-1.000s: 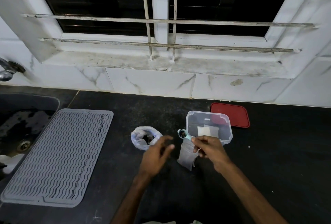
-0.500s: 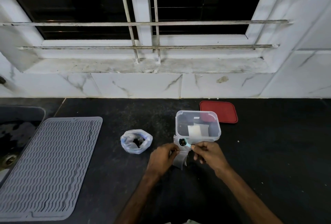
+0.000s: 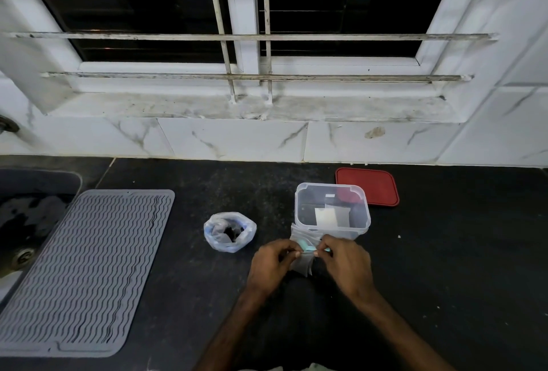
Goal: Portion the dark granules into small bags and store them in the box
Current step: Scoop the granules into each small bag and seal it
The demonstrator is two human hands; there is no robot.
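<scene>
showing the black counter (image 3: 444,252) used as the work surface, with a grey ribbed mat (image 3: 83,267) lying flat at the left beside the sink (image 3: 29,222), well apart from the work. the red lid (image 3: 370,186) lies flat behind and to the right of the clear box (image 3: 344,231), apparently set aside so that the box is open to receive filled bags; a pale packet (image 3: 324,216) already lies on its floor. left of the box and apart from it sits the supply bag (image 3: 213,237), its mouth rolled wide so that the dark granules (image 3: 229,231) at its bottom can be reached. both hands meet just in front of the box. the left hand (image 3: 271,264), fingers curled, pinches the left edge of the small bag (image 3: 301,264) near its mouth. the right hand (image 3: 347,264), likewise curled, pinches the opposite edge and also holds the handle of a teal scoop (image 3: 305,244), whose bowl sits at the bag's mouth. the bag is upright between the hands, seemingly held so that the scoop can tip its load in. whether granules lie in the scoop or in the small bag cannot be told.
</scene>
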